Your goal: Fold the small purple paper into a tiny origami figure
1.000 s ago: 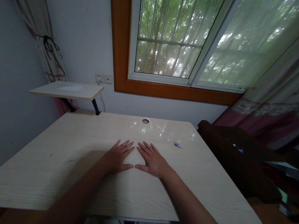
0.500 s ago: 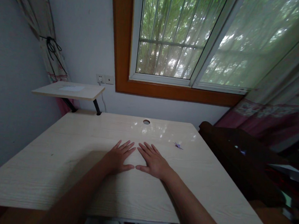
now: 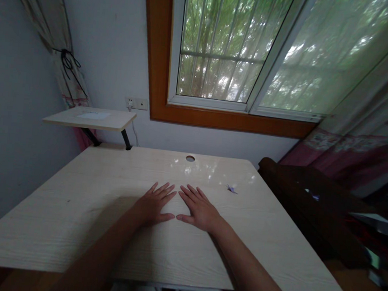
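Palm down on the pale wooden desk (image 3: pixel 184 258), my left hand (image 3: pixel 156 204) lies open with its fingers spread. My right hand (image 3: pixel 199 208) rests flat beside it, also open, and the two thumb tips almost meet. Neither hand holds anything. Beyond my right hand, to its right, lies a small purple folded-paper crane (image 3: pixel 231 189); its fine shape is hard to make out. My right hand is the nearer one to it and does not touch it.
A small raised shelf (image 3: pixel 70 115) on black legs bears a sheet of paper (image 3: pixel 94 115) at the back left. A round cable hole (image 3: pixel 190 158) sits near the far edge. Right of the desk is dark brown furniture (image 3: pixel 292 190) with loose items. A window (image 3: pixel 223 44) is ahead.
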A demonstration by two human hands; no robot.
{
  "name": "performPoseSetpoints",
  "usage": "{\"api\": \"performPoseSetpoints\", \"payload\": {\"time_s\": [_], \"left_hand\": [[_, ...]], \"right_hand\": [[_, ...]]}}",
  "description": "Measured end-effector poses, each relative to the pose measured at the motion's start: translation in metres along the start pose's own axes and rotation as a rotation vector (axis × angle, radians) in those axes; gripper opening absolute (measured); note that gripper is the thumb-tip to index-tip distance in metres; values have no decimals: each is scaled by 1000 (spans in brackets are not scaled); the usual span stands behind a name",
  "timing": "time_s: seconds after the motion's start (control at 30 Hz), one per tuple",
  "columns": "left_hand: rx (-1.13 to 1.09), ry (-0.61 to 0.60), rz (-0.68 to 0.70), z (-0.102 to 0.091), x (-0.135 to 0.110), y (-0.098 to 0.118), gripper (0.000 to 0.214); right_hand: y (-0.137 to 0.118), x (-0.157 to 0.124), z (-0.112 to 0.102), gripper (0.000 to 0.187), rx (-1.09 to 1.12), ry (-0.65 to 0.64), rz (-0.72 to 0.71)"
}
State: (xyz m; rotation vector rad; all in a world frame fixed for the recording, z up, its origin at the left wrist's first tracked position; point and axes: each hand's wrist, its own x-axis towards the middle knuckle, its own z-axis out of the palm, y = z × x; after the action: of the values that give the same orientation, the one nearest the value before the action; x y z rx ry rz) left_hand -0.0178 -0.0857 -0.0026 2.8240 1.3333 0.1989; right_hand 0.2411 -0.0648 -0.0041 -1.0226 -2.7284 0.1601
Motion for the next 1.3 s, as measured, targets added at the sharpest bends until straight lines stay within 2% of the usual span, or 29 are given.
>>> {"api": "performPoseSetpoints", "payload": {"time_s": [0.4,0.53,0.63,0.77,0.87,0.93,1.0,1.1,1.2,1.27,1.3], "left_hand": [[0,-1,3,1,1,-1,82],[-10,33,3,3,1,-1,77],[-49,129,-5,7,0,-3,66],[-131,331,-53,13,-1,-12,45],[-207,471,-114,16,-1,-20,34],[-233,532,-126,17,-1,-24,31],[-247,567,-137,17,-1,-27,29],[-268,598,-170,18,0,-29,27],[-285,618,-211,19,1,-32,26],[-293,629,-228,21,2,-34,25],[-297,631,-235,21,2,-35,25]], "right_hand": [[-1,-1,-2,86,11,-2,10],[-3,0,-3,83,33,22,10],[-3,0,-7,68,98,127,15],[5,-4,-12,40,246,364,47],[24,-10,-15,27,274,557,160],[41,-18,-17,21,256,724,295],[60,-30,-20,21,254,868,455],[88,-54,-26,29,248,1004,671],[113,-75,-29,33,221,1033,910],[124,-83,-28,34,238,955,1028],[128,-85,-26,34,249,924,1032]]}}
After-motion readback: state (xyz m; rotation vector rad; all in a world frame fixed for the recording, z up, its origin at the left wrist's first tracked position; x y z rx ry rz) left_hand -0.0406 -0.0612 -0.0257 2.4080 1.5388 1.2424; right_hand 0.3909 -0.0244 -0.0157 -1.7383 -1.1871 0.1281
